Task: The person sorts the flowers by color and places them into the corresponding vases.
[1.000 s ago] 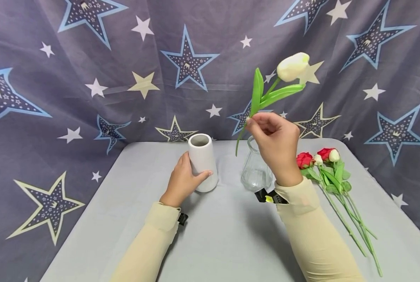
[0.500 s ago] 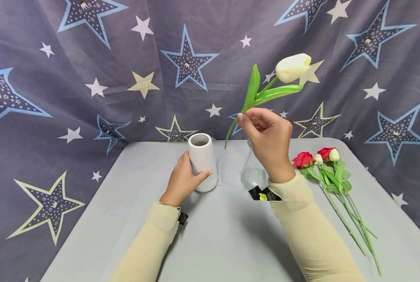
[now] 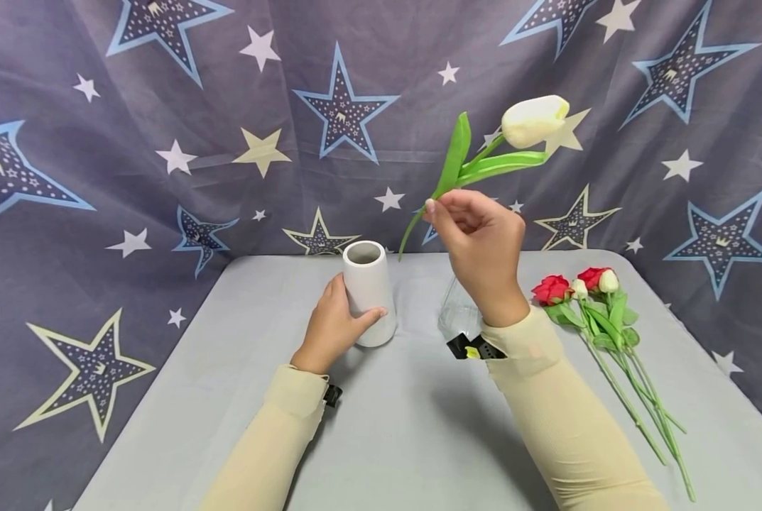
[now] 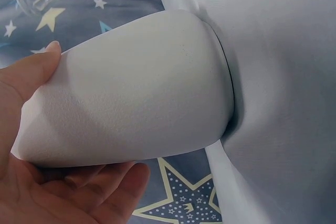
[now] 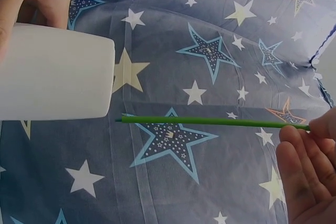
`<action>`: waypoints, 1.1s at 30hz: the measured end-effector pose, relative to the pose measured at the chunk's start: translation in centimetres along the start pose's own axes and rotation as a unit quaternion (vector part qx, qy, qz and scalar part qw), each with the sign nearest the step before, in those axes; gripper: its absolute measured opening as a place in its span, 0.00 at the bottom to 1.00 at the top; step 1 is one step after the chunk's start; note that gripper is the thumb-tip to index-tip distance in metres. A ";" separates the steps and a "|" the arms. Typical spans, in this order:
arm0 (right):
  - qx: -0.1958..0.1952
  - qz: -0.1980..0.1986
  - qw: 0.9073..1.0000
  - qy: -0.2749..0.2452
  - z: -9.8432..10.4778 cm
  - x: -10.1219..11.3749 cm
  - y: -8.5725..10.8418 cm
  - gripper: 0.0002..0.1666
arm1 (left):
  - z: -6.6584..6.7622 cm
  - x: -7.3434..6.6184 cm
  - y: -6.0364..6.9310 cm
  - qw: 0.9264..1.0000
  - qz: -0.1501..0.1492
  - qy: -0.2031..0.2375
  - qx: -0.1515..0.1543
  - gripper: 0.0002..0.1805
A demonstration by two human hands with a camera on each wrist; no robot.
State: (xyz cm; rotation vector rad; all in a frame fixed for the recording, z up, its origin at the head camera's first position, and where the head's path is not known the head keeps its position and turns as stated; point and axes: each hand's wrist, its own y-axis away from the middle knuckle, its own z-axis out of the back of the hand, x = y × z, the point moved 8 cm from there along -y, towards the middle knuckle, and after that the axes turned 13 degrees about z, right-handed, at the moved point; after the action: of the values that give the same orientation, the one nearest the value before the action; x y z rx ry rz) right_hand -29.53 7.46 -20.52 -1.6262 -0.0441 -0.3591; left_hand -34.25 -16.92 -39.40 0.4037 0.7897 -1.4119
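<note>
My left hand (image 3: 331, 326) holds a white vase (image 3: 371, 301) upright on the table, thumb across its near side and fingers around the far left side. The left wrist view shows the smooth vase wall (image 4: 142, 87) between thumb and fingers. Between thumb and fingertips, my right hand (image 3: 488, 252) pinches the stem of a white tulip (image 3: 534, 122) with two long green leaves. The flower leans up to the right. Its bare stem end (image 5: 157, 120) points down-left toward the vase, above and right of the mouth in the head view, apart from it.
A clear glass vase (image 3: 457, 316) stands behind the right wrist, partly hidden. Red roses (image 3: 552, 289) and small white tulips (image 3: 608, 281) lie with long stems on the grey cloth-covered table (image 3: 182, 426) at right. A star-patterned curtain (image 3: 214, 64) hangs behind.
My right hand has moved left and slightly up with the tulip, bringing the stem end closer to the white vase. My left hand and the white vase have stayed in place.
</note>
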 end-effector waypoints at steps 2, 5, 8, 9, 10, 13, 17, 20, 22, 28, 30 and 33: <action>0.002 0.001 1.000 -0.002 -0.3 0.0 0.0 0.05 | 0.0 0.0 0.0 1.000 0.001 0.001 0.001 0.54; 0.002 -0.005 1.000 -0.008 -0.7 0.2 -0.1 0.04 | 0.0 -0.1 0.0 1.000 0.000 0.001 0.001 0.54; 0.004 -0.010 1.000 -0.010 -1.2 0.8 -0.2 0.03 | 0.1 -0.1 0.0 1.000 -0.003 0.000 -0.002 0.54; 0.004 -0.011 1.000 -0.010 -1.3 1.1 -0.2 0.03 | 0.1 -0.2 0.0 1.000 -0.004 -0.001 -0.003 0.54; 0.006 -0.010 1.000 -0.010 -1.4 1.5 -0.3 0.03 | 0.1 -0.2 0.0 1.000 -0.005 -0.001 -0.004 0.54; 0.007 -0.009 1.000 -0.008 -1.6 2.4 -0.5 0.03 | 0.2 -0.2 0.0 1.000 -0.006 -0.001 -0.006 0.54; 0.007 -0.015 1.000 -0.010 -1.8 2.7 -0.4 0.03 | 0.1 0.0 0.0 1.000 -0.003 -0.004 -0.006 0.54; 0.011 -0.012 1.000 -0.011 -2.0 2.9 -0.4 0.03 | 0.0 0.1 0.0 1.000 -0.001 -0.005 -0.005 0.54; 0.012 -0.008 1.000 -0.012 -2.1 2.9 -0.3 0.03 | 0.0 0.2 0.0 1.000 0.000 -0.005 -0.005 0.54; 0.004 -0.012 0.999 -0.030 -2.2 1.2 0.5 0.03 | 0.0 0.0 0.0 1.000 -0.001 -0.004 -0.001 0.54; 0.003 -0.015 0.999 -0.037 -2.2 0.5 0.8 0.04 | 0.0 0.0 0.0 1.000 -0.001 -0.003 0.000 0.54; 0.002 -0.014 0.999 -0.043 -2.4 -0.2 1.2 0.05 | 0.0 0.0 0.0 1.000 0.000 -0.004 0.000 0.54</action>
State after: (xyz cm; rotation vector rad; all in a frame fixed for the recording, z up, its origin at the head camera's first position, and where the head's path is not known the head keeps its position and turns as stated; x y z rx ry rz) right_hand -29.92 5.08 -21.58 -1.6371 -0.1326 -0.3092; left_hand -34.24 -16.92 -39.44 0.3985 0.7822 -1.4128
